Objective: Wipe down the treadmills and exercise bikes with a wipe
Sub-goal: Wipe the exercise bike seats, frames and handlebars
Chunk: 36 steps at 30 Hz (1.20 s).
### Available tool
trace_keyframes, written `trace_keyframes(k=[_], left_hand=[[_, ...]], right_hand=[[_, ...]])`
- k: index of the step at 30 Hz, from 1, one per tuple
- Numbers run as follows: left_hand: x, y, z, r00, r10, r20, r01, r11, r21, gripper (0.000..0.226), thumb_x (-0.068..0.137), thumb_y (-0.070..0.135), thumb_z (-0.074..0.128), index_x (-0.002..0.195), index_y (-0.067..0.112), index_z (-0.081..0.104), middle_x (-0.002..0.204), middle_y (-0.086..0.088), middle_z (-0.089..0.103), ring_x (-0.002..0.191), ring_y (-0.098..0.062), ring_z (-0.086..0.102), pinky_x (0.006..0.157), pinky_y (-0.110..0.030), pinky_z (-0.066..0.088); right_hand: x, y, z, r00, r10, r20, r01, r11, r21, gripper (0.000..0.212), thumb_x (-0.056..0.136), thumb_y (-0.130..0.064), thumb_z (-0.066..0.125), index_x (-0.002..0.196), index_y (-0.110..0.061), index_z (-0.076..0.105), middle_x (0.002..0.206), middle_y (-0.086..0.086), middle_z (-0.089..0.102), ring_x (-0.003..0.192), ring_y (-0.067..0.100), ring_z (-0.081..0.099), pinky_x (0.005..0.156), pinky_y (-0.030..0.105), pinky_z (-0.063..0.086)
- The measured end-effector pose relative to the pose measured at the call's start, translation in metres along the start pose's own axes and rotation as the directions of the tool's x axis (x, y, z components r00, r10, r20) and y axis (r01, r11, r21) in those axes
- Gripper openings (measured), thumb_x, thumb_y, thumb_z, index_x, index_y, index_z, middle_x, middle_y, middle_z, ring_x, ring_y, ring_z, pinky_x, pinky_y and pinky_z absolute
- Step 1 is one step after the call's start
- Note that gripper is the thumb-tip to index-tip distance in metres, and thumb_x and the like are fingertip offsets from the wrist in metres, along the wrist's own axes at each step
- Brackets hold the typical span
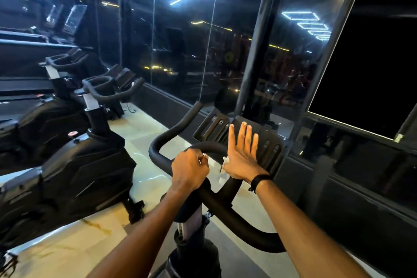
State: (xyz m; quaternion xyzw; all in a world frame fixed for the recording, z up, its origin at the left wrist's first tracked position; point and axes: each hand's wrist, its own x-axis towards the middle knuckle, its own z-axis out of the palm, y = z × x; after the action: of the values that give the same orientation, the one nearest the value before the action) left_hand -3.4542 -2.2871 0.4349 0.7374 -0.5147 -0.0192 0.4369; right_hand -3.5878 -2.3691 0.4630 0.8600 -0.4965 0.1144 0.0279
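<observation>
Wipe (222, 166) is the small white piece between the two hands, just above the middle of the handlebar (209, 196) of the nearest exercise bike (194, 228). Only a little of it shows, partly under the heel of the right hand (242, 157) and partly near the knuckles of the left hand (189, 172).

The left hand is closed, with fingers curled; it sits on the central loop of the handlebar and seems to pinch one end of the wipe, though I cannot tell this for sure. The right hand is flat, fingers straight and together, pointing up over the black tablet holder (246, 135) at the front edge of the handlebar. I judge that the flat palm presses the wipe against the surface to rub it, while the other hand steadies the bar or stretches the cloth. A dark band (259, 180) is on the right wrist.

To the left stand two more bikes (74, 178) in a row, on a pale floor (144, 133). In front is dark glass (198, 36) that reflects blue light strips, and at the right a black screen (370, 61).

No brand, label or writing can be read anywhere; the place is too dark.
</observation>
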Motion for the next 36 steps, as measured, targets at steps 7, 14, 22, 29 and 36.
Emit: trace_keyframes(k=[7,14,22,29,36], left_hand=[[0.016,-0.006,0.001,0.994,0.018,0.112,-0.017,1.000,-0.008,0.021,0.093,0.022,0.061,0.078,0.010,0.067,0.071,-0.001,0.065,0.064,-0.012,0.060,0.059,-0.029,0.051],[0.034,-0.023,0.001,0.979,0.051,0.198,-0.025,0.991,-0.130,0.029,0.095,0.021,0.056,0.067,0.012,0.059,0.059,-0.004,0.065,0.050,-0.016,0.066,0.060,-0.040,0.059],[0.031,-0.024,0.004,0.984,0.073,0.164,-0.059,0.995,-0.085,0.020,0.097,0.026,0.054,0.086,0.011,0.061,0.086,-0.006,0.064,0.070,-0.017,0.060,0.062,-0.031,0.049],[0.029,-0.023,0.001,0.988,0.071,0.138,-0.056,0.993,-0.107,0.014,0.097,0.024,0.057,0.093,0.012,0.063,0.085,0.000,0.058,0.072,-0.014,0.056,0.065,-0.027,0.047],[0.024,-0.026,0.000,0.991,0.115,0.073,-0.092,0.961,-0.260,0.021,0.102,0.028,0.051,0.085,0.020,0.058,0.070,0.012,0.051,0.060,-0.007,0.052,0.051,-0.013,0.036]], right_hand=[[0.024,-0.012,-0.007,0.994,-0.094,0.062,0.103,0.981,-0.163,0.126,0.080,-0.009,0.073,0.151,-0.015,-0.032,0.153,0.023,-0.041,0.138,0.037,-0.042,0.110,0.052,-0.028],[0.040,-0.020,0.000,0.997,-0.071,0.008,0.070,0.971,-0.227,0.143,0.071,-0.045,0.085,0.152,-0.017,-0.028,0.151,0.014,-0.040,0.144,0.034,-0.035,0.119,0.053,-0.019],[-0.016,-0.017,0.008,0.991,0.133,0.026,-0.132,0.990,-0.055,0.092,0.100,-0.045,0.052,0.158,-0.014,-0.012,0.161,0.013,-0.030,0.150,0.031,-0.024,0.122,0.044,-0.012],[0.006,-0.009,0.006,1.000,-0.006,0.031,0.009,0.993,-0.119,0.084,0.101,-0.012,0.046,0.157,-0.014,-0.017,0.162,0.012,-0.029,0.146,0.024,-0.033,0.114,0.038,-0.028],[0.035,-0.005,0.002,0.971,-0.219,0.100,0.216,0.976,0.042,0.087,0.091,0.002,0.038,0.159,-0.027,-0.008,0.164,-0.004,-0.022,0.146,0.005,-0.031,0.118,0.031,-0.025]])
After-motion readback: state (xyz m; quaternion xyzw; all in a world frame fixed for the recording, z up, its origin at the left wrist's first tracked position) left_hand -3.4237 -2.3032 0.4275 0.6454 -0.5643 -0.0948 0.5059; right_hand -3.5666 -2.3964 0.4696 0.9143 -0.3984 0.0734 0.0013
